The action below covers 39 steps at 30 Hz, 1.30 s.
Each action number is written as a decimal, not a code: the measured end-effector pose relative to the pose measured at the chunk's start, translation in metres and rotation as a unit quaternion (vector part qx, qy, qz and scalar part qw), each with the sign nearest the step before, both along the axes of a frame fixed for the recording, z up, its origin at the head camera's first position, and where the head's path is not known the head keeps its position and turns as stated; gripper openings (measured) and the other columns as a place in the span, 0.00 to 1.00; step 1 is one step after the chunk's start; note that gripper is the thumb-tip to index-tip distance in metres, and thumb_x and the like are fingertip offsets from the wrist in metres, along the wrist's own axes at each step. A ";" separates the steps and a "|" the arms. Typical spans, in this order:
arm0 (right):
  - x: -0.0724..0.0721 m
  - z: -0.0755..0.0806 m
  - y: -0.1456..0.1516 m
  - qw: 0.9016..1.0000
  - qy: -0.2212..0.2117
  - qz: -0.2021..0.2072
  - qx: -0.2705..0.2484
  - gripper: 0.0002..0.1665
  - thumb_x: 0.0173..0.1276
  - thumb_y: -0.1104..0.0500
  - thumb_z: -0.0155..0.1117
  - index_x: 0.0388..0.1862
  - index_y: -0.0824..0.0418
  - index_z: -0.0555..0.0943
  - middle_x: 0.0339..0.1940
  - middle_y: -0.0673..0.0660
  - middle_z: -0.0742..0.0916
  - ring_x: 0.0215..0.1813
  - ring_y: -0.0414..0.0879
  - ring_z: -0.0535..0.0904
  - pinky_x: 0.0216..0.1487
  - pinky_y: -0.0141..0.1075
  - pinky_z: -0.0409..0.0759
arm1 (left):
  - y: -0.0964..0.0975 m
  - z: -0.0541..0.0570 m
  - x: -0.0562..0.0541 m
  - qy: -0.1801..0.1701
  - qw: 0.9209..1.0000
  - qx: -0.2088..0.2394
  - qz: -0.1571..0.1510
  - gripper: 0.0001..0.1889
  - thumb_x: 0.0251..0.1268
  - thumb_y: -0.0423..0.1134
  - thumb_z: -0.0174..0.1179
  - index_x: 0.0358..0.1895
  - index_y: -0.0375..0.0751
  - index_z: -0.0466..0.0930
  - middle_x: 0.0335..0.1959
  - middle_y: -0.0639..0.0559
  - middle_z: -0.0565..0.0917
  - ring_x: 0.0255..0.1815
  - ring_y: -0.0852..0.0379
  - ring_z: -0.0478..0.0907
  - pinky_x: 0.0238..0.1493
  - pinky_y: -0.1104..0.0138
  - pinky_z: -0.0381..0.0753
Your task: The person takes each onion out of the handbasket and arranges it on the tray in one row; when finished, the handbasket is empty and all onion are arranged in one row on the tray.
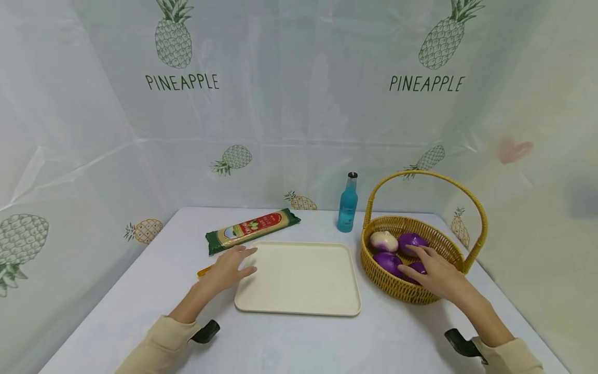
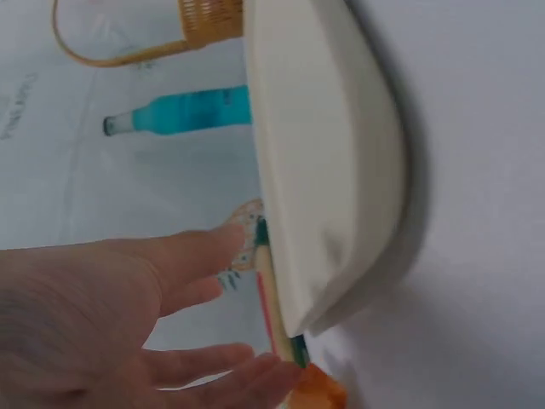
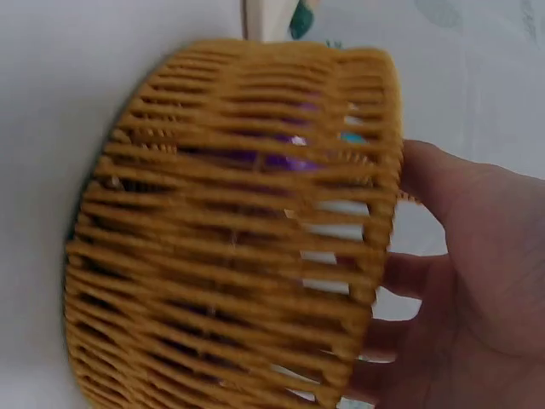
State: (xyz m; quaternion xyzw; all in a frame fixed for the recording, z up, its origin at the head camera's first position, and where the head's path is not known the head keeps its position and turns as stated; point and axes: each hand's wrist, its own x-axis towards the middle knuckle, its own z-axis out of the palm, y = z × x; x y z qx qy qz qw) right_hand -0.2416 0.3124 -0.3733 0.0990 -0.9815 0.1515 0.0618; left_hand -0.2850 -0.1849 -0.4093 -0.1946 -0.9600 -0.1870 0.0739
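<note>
My left hand [image 1: 225, 271] hovers over the left edge of a cream rectangular tray [image 1: 299, 280], fingers spread and nothing held. Partly hidden behind it is a small orange thing [image 1: 204, 271], which also appears by the fingertips in the left wrist view. My right hand [image 1: 436, 274] reaches over the near right rim of a wicker basket [image 1: 397, 291], its fingers extended over the contents. Inside lie several round purple vegetables [image 1: 388, 262] and a whitish one [image 1: 384, 241] with a purple underside. In the right wrist view, the woven wall [image 3: 238, 247] hides the fingertips.
Behind the tray lies a long green-and-gold packet [image 1: 252, 230] with a red label. A blue bottle [image 1: 347, 205] stands upright left of the basket. The basket's tall arched handle [image 1: 425, 172] rises above it. A pineapple-print sheet [image 1: 299, 114] hangs behind the white table [image 1: 280, 343].
</note>
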 end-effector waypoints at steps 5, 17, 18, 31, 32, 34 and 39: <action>-0.002 0.003 0.010 1.000 -0.013 0.025 -0.003 0.44 0.66 0.36 0.60 0.68 0.66 0.69 0.65 0.79 0.72 0.63 0.78 0.68 0.53 0.70 0.72 | 0.003 -0.006 -0.007 -0.005 1.000 -0.003 -0.009 0.22 0.62 0.36 0.65 0.59 0.32 0.79 0.56 0.33 0.82 0.57 0.37 0.78 0.58 0.46 0.78; -0.010 0.006 0.024 0.996 -0.046 0.067 0.024 0.41 0.60 0.43 0.69 0.61 0.71 0.74 0.55 0.75 0.82 0.56 0.71 0.78 0.51 0.59 0.80 | 0.000 -0.021 -0.012 -0.053 0.996 0.064 0.015 0.20 0.61 0.22 0.56 0.58 0.25 0.77 0.15 0.57 0.62 0.13 0.63 0.51 0.15 0.77 0.51; -0.011 0.006 0.025 0.996 -0.048 0.071 0.023 0.40 0.60 0.44 0.70 0.60 0.71 0.75 0.54 0.74 0.82 0.54 0.69 0.79 0.50 0.58 0.81 | 0.000 -0.021 -0.012 -0.053 0.996 0.067 0.014 0.20 0.61 0.21 0.55 0.58 0.25 0.77 0.15 0.56 0.64 0.13 0.62 0.51 0.14 0.77 0.51; -0.012 0.006 0.028 0.995 -0.060 0.073 0.017 0.36 0.60 0.45 0.70 0.58 0.69 0.77 0.51 0.72 0.84 0.53 0.67 0.81 0.49 0.57 0.82 | 0.003 -0.022 -0.012 -0.044 0.994 0.095 0.021 0.17 0.58 0.25 0.60 0.52 0.28 0.83 0.51 0.37 0.86 0.35 0.56 0.83 0.25 0.72 0.76; -0.012 0.006 0.028 0.995 -0.060 0.072 0.017 0.36 0.60 0.45 0.70 0.58 0.68 0.78 0.51 0.72 0.84 0.53 0.66 0.81 0.49 0.57 0.82 | 0.003 -0.022 -0.013 -0.048 0.994 0.099 0.024 0.16 0.58 0.26 0.60 0.51 0.29 0.83 0.51 0.38 0.86 0.38 0.55 0.84 0.27 0.72 0.78; -0.013 0.005 0.027 0.996 -0.055 0.073 0.022 0.36 0.59 0.45 0.71 0.58 0.68 0.78 0.51 0.72 0.85 0.52 0.66 0.81 0.48 0.57 0.82 | 0.002 -0.023 -0.014 -0.053 0.993 0.105 0.027 0.16 0.58 0.26 0.61 0.51 0.30 0.84 0.51 0.38 0.86 0.38 0.54 0.85 0.27 0.71 0.80; -0.015 0.003 0.028 0.995 -0.043 0.079 0.036 0.37 0.54 0.49 0.75 0.57 0.70 0.78 0.49 0.72 0.85 0.51 0.67 0.82 0.50 0.58 0.81 | 0.001 -0.026 -0.015 -0.071 0.989 0.121 0.037 0.17 0.58 0.26 0.61 0.51 0.32 0.84 0.52 0.39 0.85 0.39 0.54 0.85 0.29 0.70 0.82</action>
